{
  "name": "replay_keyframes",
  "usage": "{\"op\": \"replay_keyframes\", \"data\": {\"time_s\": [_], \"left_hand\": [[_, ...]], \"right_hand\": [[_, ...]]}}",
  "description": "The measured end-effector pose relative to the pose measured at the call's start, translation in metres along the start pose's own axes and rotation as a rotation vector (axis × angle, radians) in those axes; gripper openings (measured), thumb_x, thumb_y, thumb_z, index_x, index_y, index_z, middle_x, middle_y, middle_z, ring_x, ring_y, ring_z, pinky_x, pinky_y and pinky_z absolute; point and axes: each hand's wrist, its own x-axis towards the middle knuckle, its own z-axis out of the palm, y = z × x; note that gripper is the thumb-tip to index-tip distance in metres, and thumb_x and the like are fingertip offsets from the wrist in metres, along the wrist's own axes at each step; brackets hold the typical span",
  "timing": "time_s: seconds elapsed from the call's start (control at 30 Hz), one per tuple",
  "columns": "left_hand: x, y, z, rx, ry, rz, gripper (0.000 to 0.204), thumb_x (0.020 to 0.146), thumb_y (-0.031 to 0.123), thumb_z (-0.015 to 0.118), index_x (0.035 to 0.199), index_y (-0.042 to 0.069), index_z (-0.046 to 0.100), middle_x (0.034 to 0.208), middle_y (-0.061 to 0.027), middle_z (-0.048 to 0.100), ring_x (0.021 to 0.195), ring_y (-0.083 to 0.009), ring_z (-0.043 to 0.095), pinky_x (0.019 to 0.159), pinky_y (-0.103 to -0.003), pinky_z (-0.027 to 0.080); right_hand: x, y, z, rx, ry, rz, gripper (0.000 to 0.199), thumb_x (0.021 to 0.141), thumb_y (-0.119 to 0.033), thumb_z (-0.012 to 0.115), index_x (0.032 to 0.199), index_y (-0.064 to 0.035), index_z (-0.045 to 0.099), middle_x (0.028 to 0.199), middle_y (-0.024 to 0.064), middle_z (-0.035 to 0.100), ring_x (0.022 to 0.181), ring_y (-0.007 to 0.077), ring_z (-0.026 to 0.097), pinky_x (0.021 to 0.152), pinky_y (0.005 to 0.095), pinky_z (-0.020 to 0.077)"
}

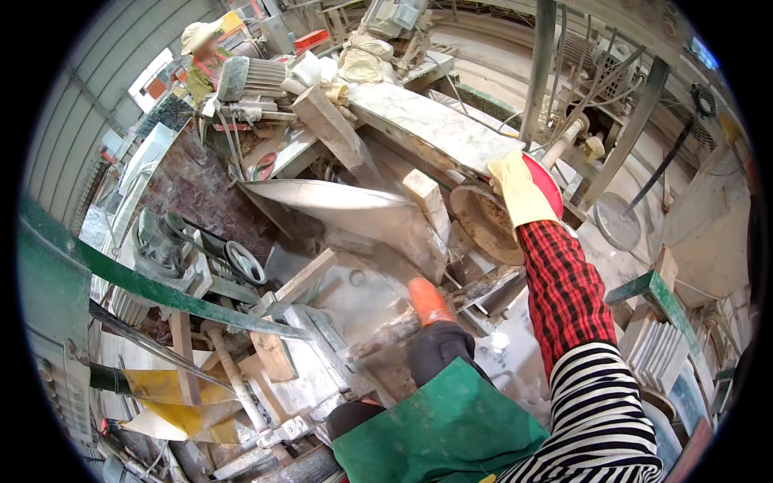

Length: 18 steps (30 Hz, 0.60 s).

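Green apron (443, 427) sits closest. Right hand (515, 189) (yellow glove) lies flat and open on the red disc (547, 183); left hand (435, 346) wraps around the orange handle (427, 299).

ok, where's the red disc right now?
Head view, upper right: the red disc sits under the gloved right hand, beside the rusty round plate.
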Motion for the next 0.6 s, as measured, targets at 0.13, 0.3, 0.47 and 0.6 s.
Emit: {"op": "replay_keyframes", "data": {"time_s": [0.13,0.3,0.47,0.6], "left_hand": [[-0.009,-0.008,-0.009,-0.028,-0.038,-0.111,0.042,0.092,0.024,0.062,0.126,-0.001,0.062,0.12,-0.0278,0.063,0.107,-0.0406,0.061,0.093,-0.051,0.05],[-0.006,0.002,0.002,-0.194,-0.015,-0.198,0.047,0.088,0.013,0.063,0.132,-0.001,0.057,0.124,-0.0265,0.061,0.109,-0.0363,0.059,0.092,-0.048,0.05],[-0.033,-0.001,-0.004,-0.781,0.002,-0.569,0.056,0.083,0.003,0.065,0.138,-0.001,0.052,0.129,-0.0252,0.058,0.111,-0.0321,0.058,0.091,-0.044,0.051],[0.022,0.049,-0.063,-0.757,0.101,-0.205,0.061,0.086,0.014,0.07,0.142,0.001,0.049,0.141,-0.0254,0.051,0.126,-0.0367,0.05,0.106,-0.047,0.041]], "right_hand": [[-0.047,-0.087,-0.027,-0.361,-0.051,-0.327,0.021,0.091,-0.025,0.063,0.104,-0.0135,0.074,0.11,0.0057,0.072,0.107,0.0251,0.068,0.087,0.0388,0.0548],[-0.163,-0.218,-0.003,0.529,0.044,-0.651,0.041,0.086,-0.034,0.063,0.121,-0.0135,0.069,0.126,0.0115,0.067,0.117,0.0293,0.063,0.099,0.0393,0.0494],[-0.352,-0.341,0.054,1.18,-0.968,-0.864,0.042,0.089,-0.019,0.059,0.13,-0.0158,0.065,0.076,0.0112,0.072,0.058,0.0219,0.068,0.049,0.0356,0.0549],[-0.476,-0.416,0.103,1.125,-0.891,-1.148,0.057,0.086,-0.028,0.064,0.141,-0.0126,0.055,0.097,0.0152,0.072,0.077,0.0272,0.07,0.064,0.0375,0.0556]]}}
